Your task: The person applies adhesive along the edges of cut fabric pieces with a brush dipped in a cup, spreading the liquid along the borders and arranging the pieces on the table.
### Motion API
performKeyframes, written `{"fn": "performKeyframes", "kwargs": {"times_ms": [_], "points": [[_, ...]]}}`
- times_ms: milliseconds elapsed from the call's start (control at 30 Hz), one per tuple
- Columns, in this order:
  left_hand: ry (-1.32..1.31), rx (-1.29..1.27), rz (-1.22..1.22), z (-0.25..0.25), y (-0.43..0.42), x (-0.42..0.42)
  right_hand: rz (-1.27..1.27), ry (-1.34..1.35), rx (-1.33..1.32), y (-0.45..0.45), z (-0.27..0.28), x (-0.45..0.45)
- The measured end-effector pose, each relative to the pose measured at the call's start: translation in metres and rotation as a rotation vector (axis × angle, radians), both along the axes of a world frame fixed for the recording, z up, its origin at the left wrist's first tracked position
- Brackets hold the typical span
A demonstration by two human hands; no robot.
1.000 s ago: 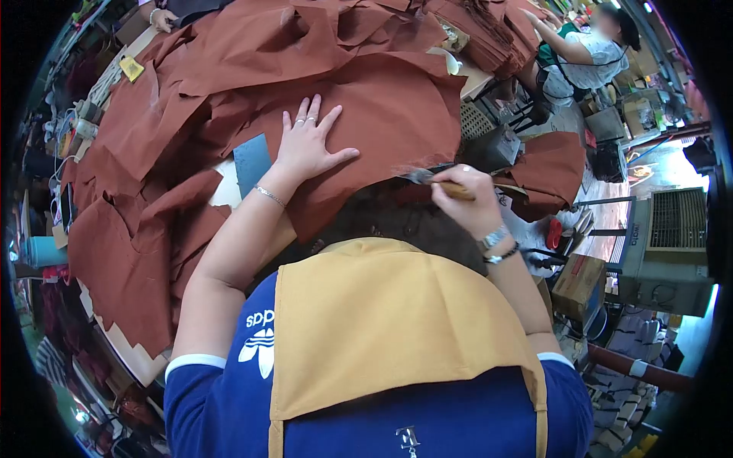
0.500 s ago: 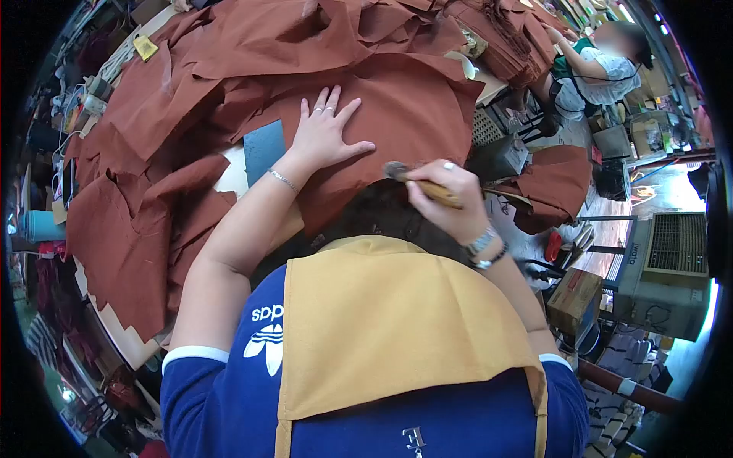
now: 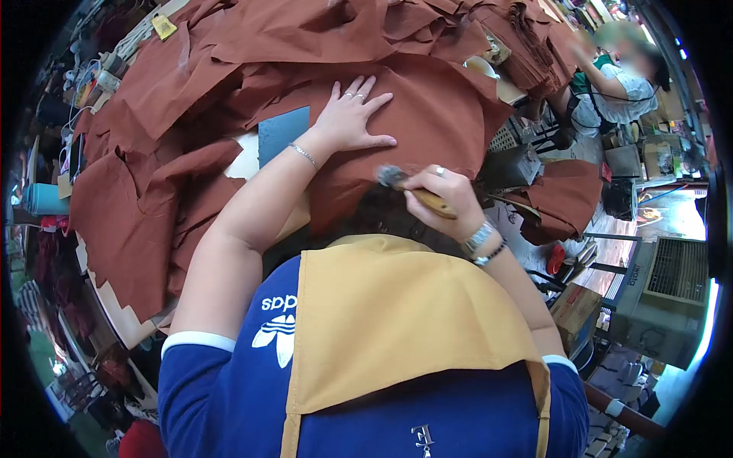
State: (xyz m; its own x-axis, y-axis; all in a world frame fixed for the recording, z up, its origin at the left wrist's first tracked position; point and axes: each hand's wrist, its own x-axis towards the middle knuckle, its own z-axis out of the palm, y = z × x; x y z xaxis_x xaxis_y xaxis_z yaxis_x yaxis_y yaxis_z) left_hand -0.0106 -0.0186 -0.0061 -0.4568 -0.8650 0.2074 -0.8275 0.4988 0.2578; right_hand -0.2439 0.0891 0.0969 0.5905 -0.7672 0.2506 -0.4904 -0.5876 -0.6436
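Note:
My left hand (image 3: 350, 122) lies with its fingers spread on a reddish-brown sheet of material (image 3: 427, 103). In my right hand (image 3: 447, 200) is a brush (image 3: 431, 201) with a wooden handle and a pale, blurred head. The brush head is at the front edge of the sheet, to the right of and below my left hand; whether it touches the sheet I cannot tell. A blue-grey flat piece (image 3: 282, 134) sits left of my left hand, beside a pale patch of the table (image 3: 244, 158).
More reddish-brown sheets (image 3: 137, 221) are heaped on the left and across the back. A yellow object (image 3: 163, 27) lies at the back left. At the upper right is another person (image 3: 622, 91). Brown material (image 3: 561, 198) hangs on the right, near a metal box (image 3: 513, 166).
The brush in my right hand has moved left along the sheet's front edge. My left hand stays spread on the sheet. The whole view has shifted a little.

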Motion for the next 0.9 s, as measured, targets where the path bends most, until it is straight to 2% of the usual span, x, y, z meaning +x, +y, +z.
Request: {"fn": "performKeyframes", "kwargs": {"times_ms": [67, 133, 200, 233, 267, 367, 467, 600, 667, 700, 833, 900], "points": [[-0.001, 0.005, -0.009, 0.004, 0.000, 0.000, -0.002, 0.066, 0.021, 0.001, 0.013, -0.021], [0.084, 0.031, -0.014, 0.001, 0.002, 0.002, -0.082, 0.005, 0.046, -0.005, 0.024, -0.035], [0.135, 0.019, -0.028, 0.004, 0.005, 0.002, -0.303, -0.084, 0.013, -0.023, 0.042, -0.050], [0.107, 0.011, -0.032, 0.006, 0.011, 0.005, -0.447, -0.118, 0.038, -0.037, 0.055, -0.057], [0.072, 0.019, -0.025, 0.012, 0.023, 0.008, -0.497, -0.195, -0.055, -0.060, 0.055, -0.074], [-0.035, 0.111, 0.107, 0.022, 0.059, 0.022, -0.539, -0.210, -0.268, -0.138, 0.056, -0.126], [-0.086, 0.164, 0.125, 0.020, 0.074, 0.029, -0.632, -0.113, -0.191, -0.188, 0.052, -0.140], [-0.092, 0.193, 0.110, 0.025, 0.079, 0.029, -0.528, -0.090, -0.016, -0.245, 0.011, -0.150], [-0.086, 0.197, 0.104, 0.027, 0.080, 0.029, -0.549, 0.073, 0.015, -0.252, 0.003, -0.140], [-0.079, 0.198, 0.109, 0.027, 0.080, 0.029, -0.511, 0.134, 0.072, -0.272, -0.020, -0.152], [-0.078, 0.195, 0.134, 0.025, 0.080, 0.026, -0.367, -0.115, 0.093, -0.268, 0.005, -0.161], [-0.072, 0.188, 0.143, 0.026, 0.081, 0.026, -0.303, 0.063, -0.006, -0.255, 0.027, -0.169]]}}
